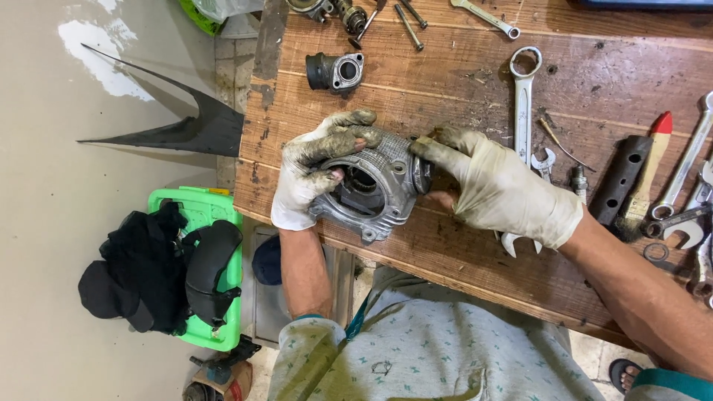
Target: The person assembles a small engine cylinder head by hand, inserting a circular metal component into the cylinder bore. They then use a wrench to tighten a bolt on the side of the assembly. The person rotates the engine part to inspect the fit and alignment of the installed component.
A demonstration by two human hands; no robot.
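Observation:
A grey finned metal engine cylinder head (375,194) rests near the front edge of a worn wooden workbench (460,96). My left hand (316,167), in a dirty white glove, grips its left rim with the thumb inside the round opening. My right hand (494,189), also gloved, holds the right side, fingertips pressed on a small round part at the head's edge.
An intake manifold piece (336,72) lies behind the head. A long combination spanner (523,96) lies beside my right hand. A brush with a red tip (648,171), more spanners (687,160) and bolts (408,26) lie about. A green crate (200,267) with black parts stands on the floor.

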